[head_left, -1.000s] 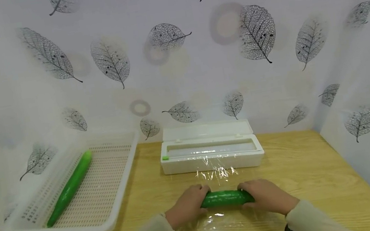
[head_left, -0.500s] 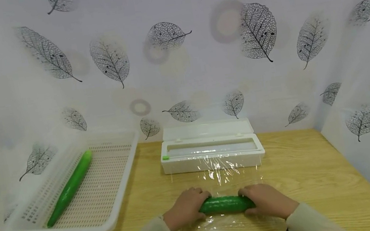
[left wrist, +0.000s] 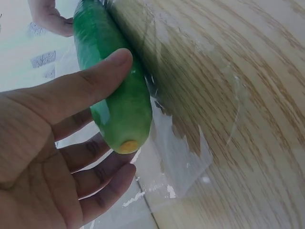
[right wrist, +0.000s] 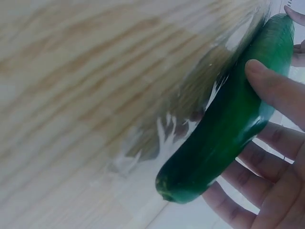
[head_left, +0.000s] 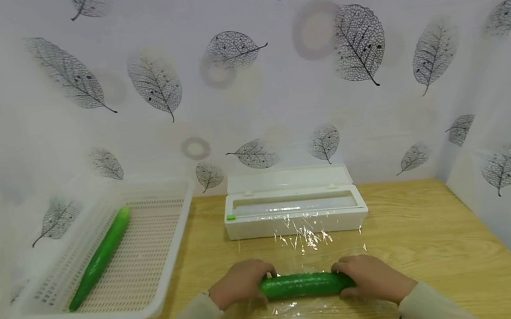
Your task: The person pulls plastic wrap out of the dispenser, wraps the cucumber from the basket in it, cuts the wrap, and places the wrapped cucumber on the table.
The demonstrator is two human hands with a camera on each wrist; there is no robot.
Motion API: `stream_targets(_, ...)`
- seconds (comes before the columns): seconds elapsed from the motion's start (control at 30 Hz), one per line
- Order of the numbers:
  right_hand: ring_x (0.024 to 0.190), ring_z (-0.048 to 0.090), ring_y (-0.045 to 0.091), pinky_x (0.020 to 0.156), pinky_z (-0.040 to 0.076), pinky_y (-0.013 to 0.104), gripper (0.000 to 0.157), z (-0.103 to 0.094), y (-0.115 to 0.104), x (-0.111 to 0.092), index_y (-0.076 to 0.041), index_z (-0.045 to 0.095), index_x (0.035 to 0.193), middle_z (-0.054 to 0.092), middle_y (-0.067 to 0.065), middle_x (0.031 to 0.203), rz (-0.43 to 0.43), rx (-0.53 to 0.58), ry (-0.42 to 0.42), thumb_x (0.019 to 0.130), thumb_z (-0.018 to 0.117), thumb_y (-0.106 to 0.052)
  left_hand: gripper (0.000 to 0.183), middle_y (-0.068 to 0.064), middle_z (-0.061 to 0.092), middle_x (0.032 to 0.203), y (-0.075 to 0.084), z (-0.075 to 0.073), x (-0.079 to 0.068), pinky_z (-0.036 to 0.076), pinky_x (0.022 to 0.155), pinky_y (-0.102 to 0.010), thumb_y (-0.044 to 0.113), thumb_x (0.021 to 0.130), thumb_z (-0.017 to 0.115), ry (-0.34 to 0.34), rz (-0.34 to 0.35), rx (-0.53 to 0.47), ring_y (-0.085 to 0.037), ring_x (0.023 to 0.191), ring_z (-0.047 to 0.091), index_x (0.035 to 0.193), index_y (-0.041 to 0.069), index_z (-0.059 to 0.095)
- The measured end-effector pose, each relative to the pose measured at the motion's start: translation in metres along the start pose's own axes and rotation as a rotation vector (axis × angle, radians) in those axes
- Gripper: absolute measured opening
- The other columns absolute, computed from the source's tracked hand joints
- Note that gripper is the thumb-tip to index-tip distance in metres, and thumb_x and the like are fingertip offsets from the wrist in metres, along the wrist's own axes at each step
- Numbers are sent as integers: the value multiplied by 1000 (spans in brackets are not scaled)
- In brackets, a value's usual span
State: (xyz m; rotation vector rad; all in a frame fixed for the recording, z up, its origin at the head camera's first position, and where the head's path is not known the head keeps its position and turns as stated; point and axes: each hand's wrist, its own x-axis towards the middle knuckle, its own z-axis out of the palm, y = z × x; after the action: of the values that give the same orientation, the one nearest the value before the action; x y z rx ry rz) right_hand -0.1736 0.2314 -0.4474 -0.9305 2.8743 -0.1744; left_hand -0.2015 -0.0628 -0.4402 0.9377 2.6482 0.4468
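A green cucumber (head_left: 304, 284) lies crosswise on clear plastic wrap (head_left: 307, 242), which stretches from a white wrap dispenser (head_left: 297, 225) over the table. My left hand (head_left: 243, 282) holds its left end; in the left wrist view the thumb (left wrist: 102, 78) lies across the cucumber's side, with the other fingers behind it. My right hand (head_left: 372, 276) grips the right end, thumb on the near side and fingers on the far side. Glossy, crinkled film clings along the cucumber (right wrist: 224, 124) in the right wrist view.
At the left stands a white perforated basket (head_left: 151, 312) with a second cucumber (head_left: 99, 260) in it. The dispenser's lid (head_left: 288, 179) is raised at the back. Leaf-patterned sheeting (head_left: 246, 100) borders the wooden table (head_left: 424, 228).
My left hand has shifted left along the cucumber, leaving more of it showing between the hands. The cucumber sits slightly nearer to me than a second ago. My right hand keeps its hold.
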Motion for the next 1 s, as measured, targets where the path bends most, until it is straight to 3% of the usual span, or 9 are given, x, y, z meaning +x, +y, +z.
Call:
stream_targets(0.1, 85, 64, 16, 74, 55, 36, 44, -1, -1, -1, -10, 65, 106, 68, 3, 100, -1, 0, 7, 72, 77, -35, 52, 4, 67, 98, -2, -1, 0, 52, 80, -27, 23, 61, 84, -9, 9, -11, -8, 86, 60, 108, 17, 63)
stream_targets(0.33, 84, 64, 15, 74, 55, 35, 43, -2, -1, -3, -9, 65, 106, 68, 3, 100, -1, 6, 7, 72, 78, -33, 44, 2, 67, 101, -10, -13, 7, 52, 80, -28, 36, 74, 75, 10, 9, -57, -10, 91, 61, 112, 17, 63)
stream_targets(0.47, 85, 65, 16, 74, 55, 35, 44, 0, 2, -3, -9, 64, 106, 68, 4, 101, 5, 7, 7, 72, 77, -35, 40, 0, 66, 107, -4, -17, 15, 51, 81, -26, 35, 78, 72, 29, 58, -81, -13, 95, 62, 113, 17, 63)
stream_targets(0.77, 84, 64, 13, 73, 55, 33, 45, 3, 3, -2, -9, 65, 106, 68, 2, 99, -19, 7, 31, 72, 77, -35, 57, 4, 60, 116, 28, 10, 32, 50, 84, -20, 37, 76, 74, 42, 241, 159, -6, 98, 59, 129, 27, 53)
stream_targets(0.9, 84, 63, 12, 73, 55, 32, 47, 0, 6, -6, -10, 64, 107, 67, 1, 100, -15, 26, 22, 72, 77, -37, 56, 4, 62, 111, 35, 18, 34, 51, 81, -20, 31, 76, 75, 68, 257, 168, -6, 94, 60, 127, 27, 53)
stream_targets(1.0, 82, 62, 11, 70, 54, 30, 46, -10, 12, -16, -10, 64, 108, 66, 0, 97, 37, 65, 15, 71, 78, -35, 55, 5, 64, 108, 38, 18, 33, 51, 79, -20, 29, 75, 76, 72, 236, 137, -5, 92, 60, 126, 26, 55)
